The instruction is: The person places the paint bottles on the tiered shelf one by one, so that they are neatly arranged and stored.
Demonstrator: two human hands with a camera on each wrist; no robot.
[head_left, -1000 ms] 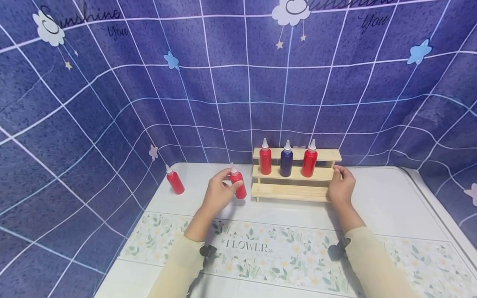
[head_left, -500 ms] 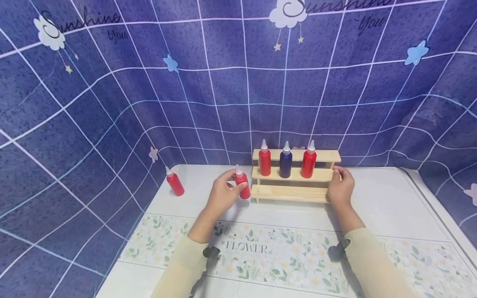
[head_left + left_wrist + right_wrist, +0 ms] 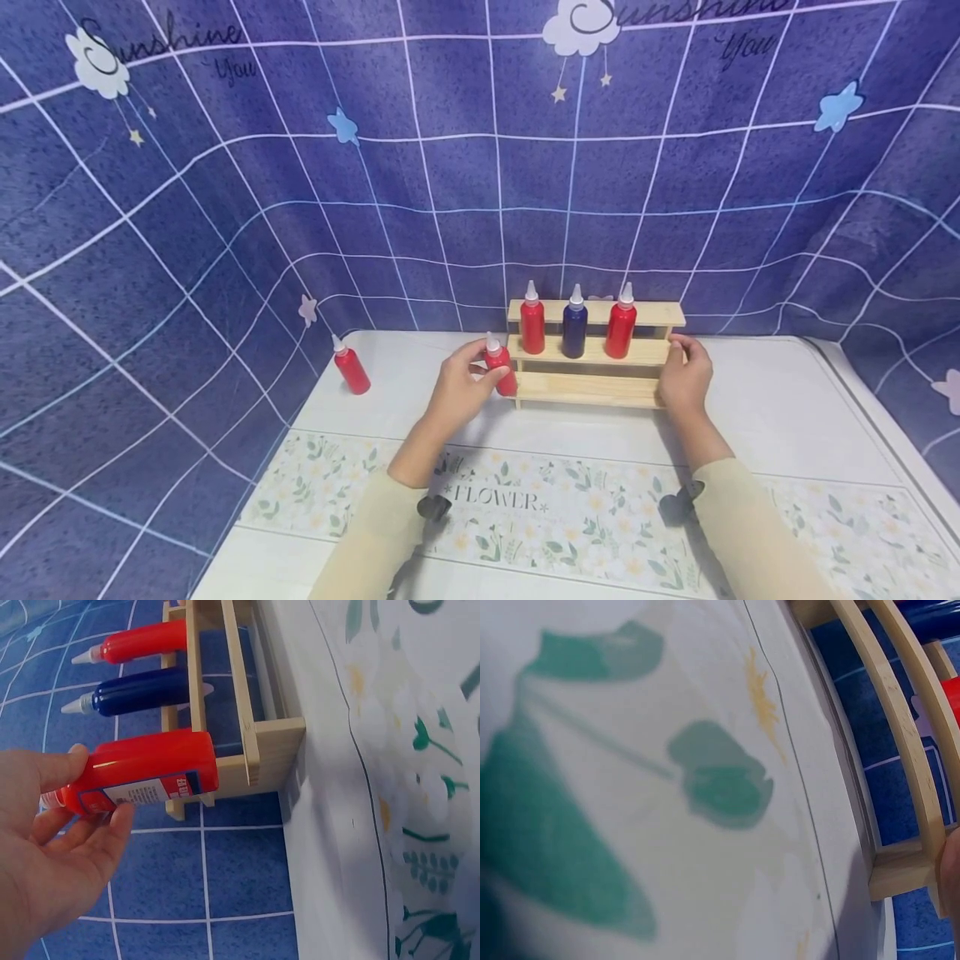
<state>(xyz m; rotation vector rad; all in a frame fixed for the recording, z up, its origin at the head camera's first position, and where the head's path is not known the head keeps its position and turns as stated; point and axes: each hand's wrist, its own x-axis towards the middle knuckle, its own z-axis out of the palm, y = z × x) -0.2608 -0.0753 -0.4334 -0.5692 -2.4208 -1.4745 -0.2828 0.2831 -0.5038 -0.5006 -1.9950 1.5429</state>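
In my left hand (image 3: 461,392) I hold a red squeeze bottle (image 3: 150,769) with a white nozzle, pinched near its shoulder between thumb and fingers. A printed label shows on its side, and its base overlaps the left end of the bottom step of a three-step wooden display rack (image 3: 592,390) in the head view. My right hand (image 3: 686,379) grips the rack's right end; only a sliver of it shows in the right wrist view. On the middle step stand a red bottle (image 3: 532,327), a dark blue bottle (image 3: 574,332) and another red bottle (image 3: 621,330), all upright.
One more red bottle (image 3: 352,371) stands on the white table at the far left. A floral strip with the word FLOWER (image 3: 495,498) crosses the tabletop in front of the rack. Blue gridded cloth (image 3: 420,208) hangs close behind and along the sides.
My left hand has carried the red bottle rightward, from beside the rack to the left end of its bottom step. My right hand has stayed at the rack's right end.
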